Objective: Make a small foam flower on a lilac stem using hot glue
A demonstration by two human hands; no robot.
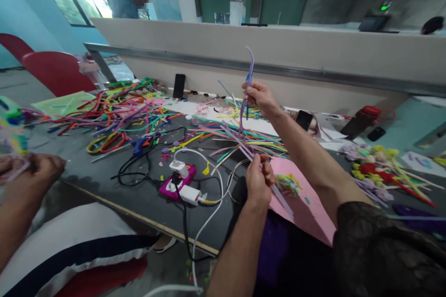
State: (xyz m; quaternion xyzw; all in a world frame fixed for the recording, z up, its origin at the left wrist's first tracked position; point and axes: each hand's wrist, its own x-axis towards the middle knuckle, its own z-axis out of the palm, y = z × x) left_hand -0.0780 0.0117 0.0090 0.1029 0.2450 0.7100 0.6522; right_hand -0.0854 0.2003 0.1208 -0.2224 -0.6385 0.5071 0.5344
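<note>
My left hand (258,181) is closed around the lower part of a bundle of purple pipe cleaners (244,146), just above a pink paper sheet (306,206). My right hand (262,98) is raised further back and pinches the upper part of the same purple pipe cleaners, whose free end curves upward (250,62). A small blue piece shows below my right fingers. Beneath both hands lies a loose pile of coloured pipe cleaners (240,139) on the dark table (104,171).
A pink power strip (177,184) with white chargers and cables sits left of my left hand. Another person's hands (31,169) work at the far left. Finished pipe-cleaner flowers (378,171) lie at right. Phones (179,86), a red-capped bottle (360,120), scissors and a glue gun lie around.
</note>
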